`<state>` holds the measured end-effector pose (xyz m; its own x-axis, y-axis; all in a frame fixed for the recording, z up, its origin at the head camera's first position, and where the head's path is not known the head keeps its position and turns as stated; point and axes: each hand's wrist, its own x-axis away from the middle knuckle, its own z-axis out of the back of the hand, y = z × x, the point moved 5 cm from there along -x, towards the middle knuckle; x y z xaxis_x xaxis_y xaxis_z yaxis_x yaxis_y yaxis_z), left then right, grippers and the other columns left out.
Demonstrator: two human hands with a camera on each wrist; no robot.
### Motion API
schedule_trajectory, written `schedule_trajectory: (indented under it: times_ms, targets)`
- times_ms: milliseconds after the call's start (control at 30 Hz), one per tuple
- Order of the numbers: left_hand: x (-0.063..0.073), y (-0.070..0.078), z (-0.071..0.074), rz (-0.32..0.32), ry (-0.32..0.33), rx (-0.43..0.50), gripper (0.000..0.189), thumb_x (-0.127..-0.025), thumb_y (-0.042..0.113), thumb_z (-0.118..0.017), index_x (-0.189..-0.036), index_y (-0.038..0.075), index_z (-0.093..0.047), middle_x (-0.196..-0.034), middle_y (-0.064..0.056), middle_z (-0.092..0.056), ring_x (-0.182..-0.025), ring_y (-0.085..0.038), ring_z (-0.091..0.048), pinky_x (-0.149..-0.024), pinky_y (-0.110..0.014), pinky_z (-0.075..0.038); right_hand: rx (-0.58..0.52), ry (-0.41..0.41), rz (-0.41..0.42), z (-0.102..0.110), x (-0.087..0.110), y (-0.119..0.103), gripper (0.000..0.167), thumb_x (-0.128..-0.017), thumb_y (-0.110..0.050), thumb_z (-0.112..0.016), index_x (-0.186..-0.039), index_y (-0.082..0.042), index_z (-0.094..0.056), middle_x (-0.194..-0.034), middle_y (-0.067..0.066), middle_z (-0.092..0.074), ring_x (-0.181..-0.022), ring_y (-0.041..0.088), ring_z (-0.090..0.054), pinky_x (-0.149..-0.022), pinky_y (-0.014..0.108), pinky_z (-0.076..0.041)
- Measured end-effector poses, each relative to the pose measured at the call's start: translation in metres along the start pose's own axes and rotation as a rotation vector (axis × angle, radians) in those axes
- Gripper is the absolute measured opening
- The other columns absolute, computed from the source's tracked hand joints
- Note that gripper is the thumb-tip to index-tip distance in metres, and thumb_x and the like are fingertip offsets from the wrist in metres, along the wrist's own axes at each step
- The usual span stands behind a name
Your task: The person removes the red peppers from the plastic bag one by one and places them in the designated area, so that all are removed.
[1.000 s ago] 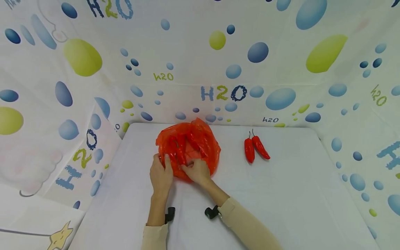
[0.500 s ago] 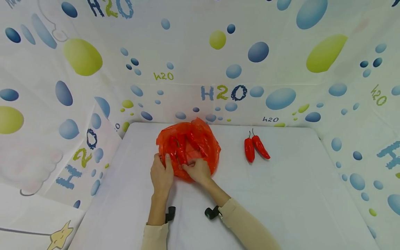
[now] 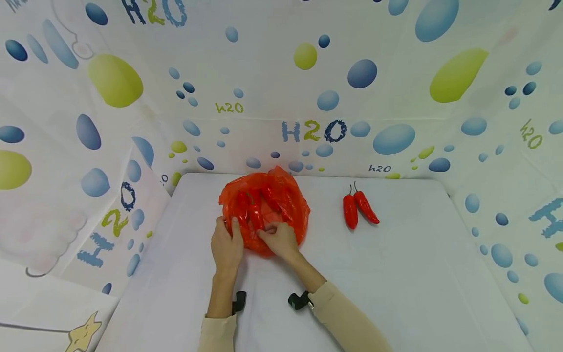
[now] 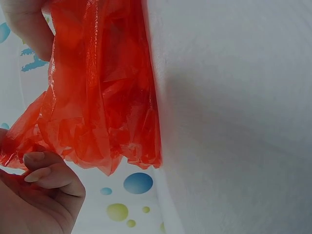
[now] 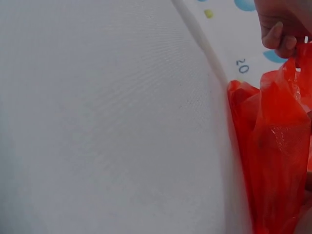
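1. Through my feed, a white backdrop point(image 3: 264, 63) printed with blue and green ovals and "H2O" lettering closes off the far side and both flanks.
2. The table point(image 3: 418, 283) is white and carries everything I can see in use.
3. The red plastic bag point(image 3: 295, 205) sits toward the far side of the table, left of centre, straight ahead of the hands, its mouth spread upward.
4. I read the left hand point(image 3: 227, 244) as grasping the bag's rim at the near left; the left wrist view shows its fingers curled against the film. The right hand point(image 3: 279, 242) reaches over the near rim, thumb and fingers bent together.
5. Inside the bag, a red pepper point(image 3: 255, 215) lies roughly fore-and-aft, stem end away from me. Its near end meets the right fingertips, which appear to pinch it, so the right hand is nearer. A second pepper point(image 3: 242, 203) lies just to its left.
6. Well apart, right of the bag, two loose peppers point(image 3: 350, 211) lie side by side, stems pointing away, tips fanning apart. The right hand is nearer to them too.
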<state>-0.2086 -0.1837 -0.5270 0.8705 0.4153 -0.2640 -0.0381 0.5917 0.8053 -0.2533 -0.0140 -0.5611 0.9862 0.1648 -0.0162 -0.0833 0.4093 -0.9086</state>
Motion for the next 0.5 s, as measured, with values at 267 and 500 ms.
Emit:
schedule_trajectory:
  times_ms: [267, 500]
  targets:
    - [0.0, 0.0, 0.0, -0.009, 0.003, -0.005, 0.045, -0.11, 0.036, -0.049, -0.133, -0.002, -0.052, -0.115, -0.022, -0.068, -0.097, -0.038, -0.066, -0.087, -0.052, -0.058, -0.035, 0.01, 0.018, 0.005, 0.001, -0.002, 0.027, -0.094, -0.03, -0.078, -0.102, -0.004, -0.077, -0.087, 0.004, -0.076, -0.077, 0.013, -0.071, -0.069, 0.027, -0.06]
    - [0.001, 0.0, 0.0, 0.004, -0.004, 0.0, 0.044, -0.11, 0.035, -0.05, -0.135, -0.002, -0.051, -0.118, -0.021, -0.067, -0.1, -0.037, -0.066, -0.09, -0.052, -0.058, -0.057, 0.047, 0.038, 0.015, 0.001, -0.005, 0.029, -0.094, -0.032, -0.078, -0.104, -0.005, -0.078, -0.09, 0.005, -0.077, -0.08, 0.015, -0.072, -0.072, 0.029, -0.061]
